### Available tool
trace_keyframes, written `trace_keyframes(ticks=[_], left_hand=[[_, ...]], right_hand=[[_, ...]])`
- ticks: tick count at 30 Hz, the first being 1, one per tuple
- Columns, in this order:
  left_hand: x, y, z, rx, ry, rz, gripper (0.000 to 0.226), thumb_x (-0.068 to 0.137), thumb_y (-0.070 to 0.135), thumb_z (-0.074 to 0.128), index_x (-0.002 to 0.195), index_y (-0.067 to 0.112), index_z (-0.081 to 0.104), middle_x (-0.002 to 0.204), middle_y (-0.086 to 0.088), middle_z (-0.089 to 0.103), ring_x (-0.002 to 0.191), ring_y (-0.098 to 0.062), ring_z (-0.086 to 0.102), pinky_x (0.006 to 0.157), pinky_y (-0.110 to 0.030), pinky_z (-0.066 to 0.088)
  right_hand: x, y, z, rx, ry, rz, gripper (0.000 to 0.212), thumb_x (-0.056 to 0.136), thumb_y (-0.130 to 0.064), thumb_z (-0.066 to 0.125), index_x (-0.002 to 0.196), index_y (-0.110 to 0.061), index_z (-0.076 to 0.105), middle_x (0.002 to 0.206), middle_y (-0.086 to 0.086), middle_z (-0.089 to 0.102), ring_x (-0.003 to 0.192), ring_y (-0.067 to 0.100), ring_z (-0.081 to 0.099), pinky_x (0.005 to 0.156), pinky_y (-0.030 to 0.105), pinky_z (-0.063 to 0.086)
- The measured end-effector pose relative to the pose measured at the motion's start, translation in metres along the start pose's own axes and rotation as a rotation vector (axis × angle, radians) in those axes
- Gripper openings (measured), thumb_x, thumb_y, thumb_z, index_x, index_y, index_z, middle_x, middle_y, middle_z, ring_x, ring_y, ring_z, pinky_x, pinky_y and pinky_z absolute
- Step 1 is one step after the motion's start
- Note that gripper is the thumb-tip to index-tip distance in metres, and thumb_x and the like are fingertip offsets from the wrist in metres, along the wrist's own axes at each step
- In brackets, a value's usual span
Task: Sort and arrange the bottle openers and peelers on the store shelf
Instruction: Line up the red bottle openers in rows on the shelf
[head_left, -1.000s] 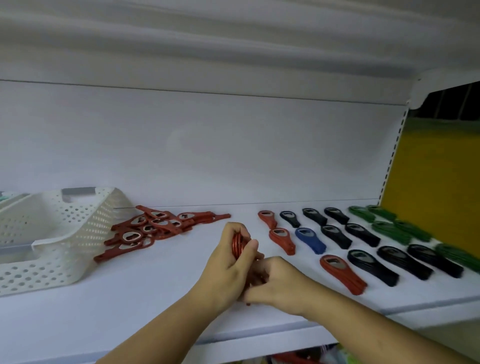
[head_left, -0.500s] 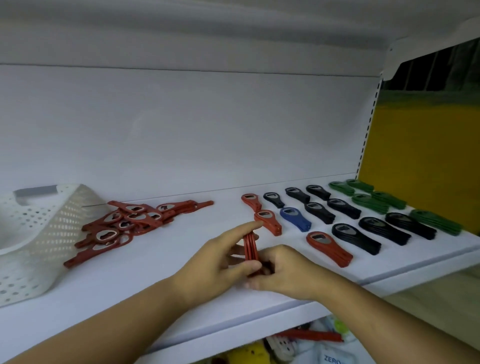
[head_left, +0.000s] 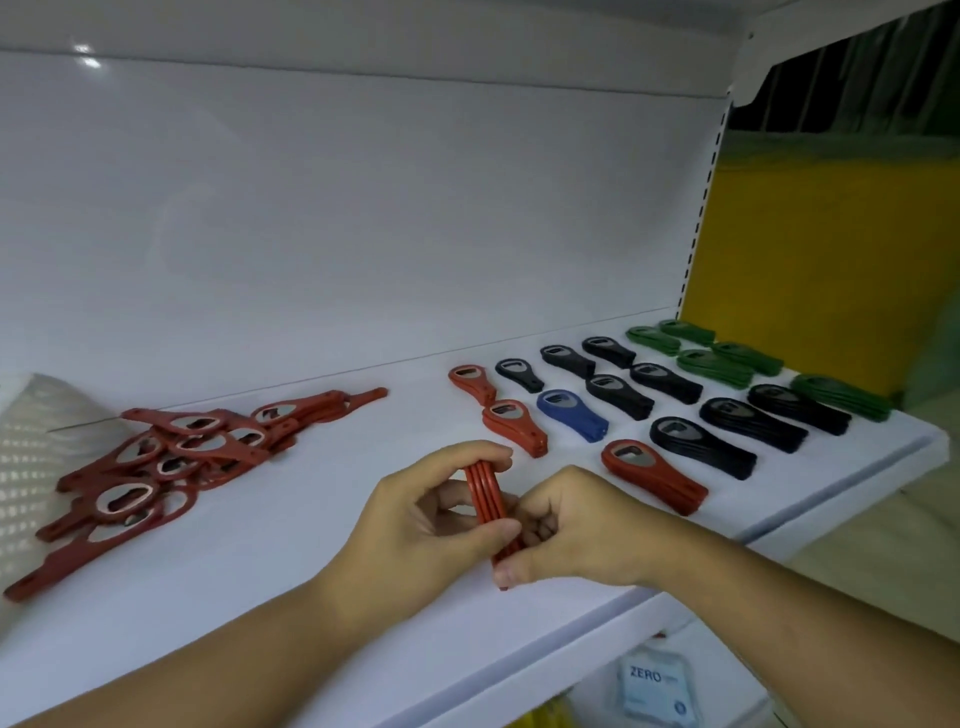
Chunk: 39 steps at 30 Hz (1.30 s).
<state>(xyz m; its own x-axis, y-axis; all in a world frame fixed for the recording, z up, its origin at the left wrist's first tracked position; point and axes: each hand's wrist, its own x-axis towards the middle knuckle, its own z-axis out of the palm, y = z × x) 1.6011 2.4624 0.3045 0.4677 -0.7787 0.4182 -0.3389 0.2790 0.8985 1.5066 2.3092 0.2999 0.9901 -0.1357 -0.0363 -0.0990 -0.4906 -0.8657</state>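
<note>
Left grip curls round the red stack, right grip pinches its near end tight; loose pile lies well left, sorted rows right.

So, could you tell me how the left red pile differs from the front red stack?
The left red pile is jumbled, openers crossing at many angles; the front red stack is neatly aligned. The pile sprawls wide; the stack keeps one opener's outline. Both are red with metal openings.

Matt red plastic openers with metal inserts; glossy white shelf.
</note>
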Motion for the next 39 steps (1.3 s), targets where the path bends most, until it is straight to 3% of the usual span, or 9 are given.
trace_keyframes(ticks=[4,6,9,15,20,26,34,37,39], left_hand=[[-0.001,0.001,0.001,-0.092,0.005,0.008,0.043,0.066,0.0,0.078,0.098,0.026,0.068,0.097,-0.003,0.071,0.087,-0.024,0.071,0.073,-0.027,0.056],[-0.001,-0.001,-0.001,-0.131,0.008,0.009,0.041,0.065,0.0,0.073,0.096,0.026,0.068,0.098,0.0,0.071,0.092,-0.024,0.07,0.073,-0.026,0.056],[0.001,-0.006,-0.003,-0.195,-0.028,-0.03,0.04,0.064,0.0,0.072,0.094,0.026,0.068,0.102,-0.001,0.07,0.098,-0.023,0.068,0.075,-0.025,0.055],[0.007,-0.01,-0.014,-0.243,-0.078,-0.213,0.064,0.052,0.028,0.082,0.111,0.046,0.063,0.117,0.011,0.065,0.112,-0.005,0.06,0.097,-0.031,0.049],[0.013,-0.016,-0.017,-0.319,0.072,-0.411,0.021,0.086,0.016,0.066,0.105,0.025,0.07,0.108,0.003,0.07,0.109,-0.013,0.063,0.107,-0.037,0.041],[0.011,-0.019,-0.014,-0.133,0.027,-0.427,0.013,0.084,0.018,0.067,0.091,0.028,0.072,0.1,0.004,0.07,0.106,-0.015,0.062,0.107,-0.038,0.041],[0.012,-0.004,-0.016,-0.186,0.059,-0.448,0.034,0.091,-0.001,0.05,0.074,0.017,0.073,0.084,-0.001,0.071,0.088,-0.014,0.065,0.083,-0.024,0.053],[0.014,-0.001,-0.02,-0.161,0.103,-0.426,0.036,0.091,-0.003,0.046,0.071,0.016,0.069,0.072,0.002,0.069,0.073,-0.011,0.063,0.07,-0.022,0.052],[0.016,-0.002,-0.024,-0.126,0.196,-0.409,0.034,0.09,-0.004,0.046,0.07,0.013,0.067,0.065,0.001,0.067,0.063,-0.012,0.061,0.06,-0.02,0.048]], right_hand=[[-0.005,-0.005,-0.002,0.054,0.01,0.009,0.013,0.071,-0.021,0.083,0.069,-0.013,0.073,0.061,-0.001,0.056,0.061,0.009,0.047,0.062,0.027,0.038],[-0.007,-0.007,-0.001,0.068,0.034,0.011,0.021,0.073,-0.016,0.081,0.058,-0.023,0.07,0.054,-0.01,0.05,0.057,0.006,0.043,0.058,0.024,0.035],[-0.007,-0.01,0.001,0.045,0.056,0.056,0.014,0.072,-0.019,0.08,0.065,-0.012,0.07,0.058,-0.004,0.049,0.06,0.012,0.042,0.061,0.031,0.034],[-0.011,-0.027,-0.013,-0.122,0.021,0.194,0.039,0.078,-0.02,0.077,0.042,-0.027,0.062,0.043,-0.016,0.049,0.046,-0.002,0.042,0.054,0.012,0.033],[-0.021,-0.029,-0.041,-0.435,0.099,0.407,0.048,0.068,-0.031,0.081,0.044,-0.015,0.043,0.045,-0.006,0.028,0.047,0.012,0.026,0.051,0.026,0.021],[-0.014,-0.029,-0.064,-0.722,0.118,0.623,0.048,0.062,-0.032,0.079,0.041,-0.017,0.037,0.042,-0.004,0.034,0.046,0.014,0.037,0.044,0.021,0.027],[-0.006,-0.049,-0.063,-1.005,0.298,0.518,0.062,0.075,-0.069,0.058,0.054,-0.011,0.051,0.046,-0.004,0.035,0.042,0.01,0.032,0.046,0.025,0.028],[-0.001,-0.056,-0.054,-0.8,0.442,0.29,0.042,0.08,-0.061,0.058,0.073,-0.022,0.072,0.058,-0.008,0.063,0.052,0.005,0.056,0.062,0.025,0.051],[0.012,-0.054,-0.035,-0.664,0.352,0.251,0.032,0.082,-0.053,0.06,0.074,-0.025,0.072,0.064,-0.005,0.067,0.054,0.002,0.057,0.062,0.023,0.05]])
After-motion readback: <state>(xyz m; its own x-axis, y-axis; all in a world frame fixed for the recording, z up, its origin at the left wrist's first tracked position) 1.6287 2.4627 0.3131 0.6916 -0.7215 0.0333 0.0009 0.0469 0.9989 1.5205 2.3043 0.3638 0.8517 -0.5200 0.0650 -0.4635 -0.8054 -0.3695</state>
